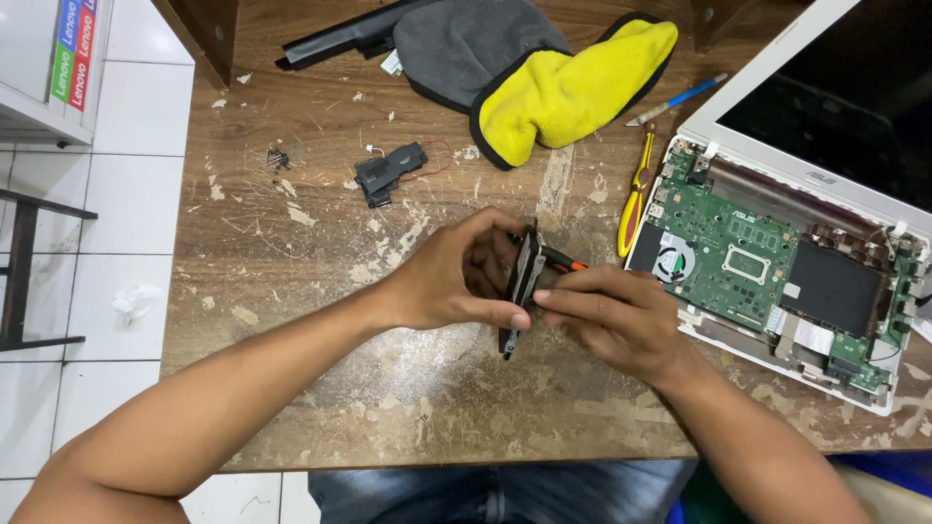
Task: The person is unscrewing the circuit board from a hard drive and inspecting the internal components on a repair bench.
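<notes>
gripping a flat black laptop part point(524, 281) upright over the wooden table point(291, 243), left hand point(451, 281) steadies it; right hand point(612, 315) pinches an orange-handled tool point(565, 260) against it. opened laptop point(777, 272) sits unassembled alongside.

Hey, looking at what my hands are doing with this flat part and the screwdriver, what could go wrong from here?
1. The left hand holds the flat dark part on edge above the table; the tool in the right hand might slip toward the fingers.
2. The tiny screws lie loose near the table edge and could roll off.
3. The opened laptop has its green board exposed beside the right hand, so a stray bump might hit it.
</notes>
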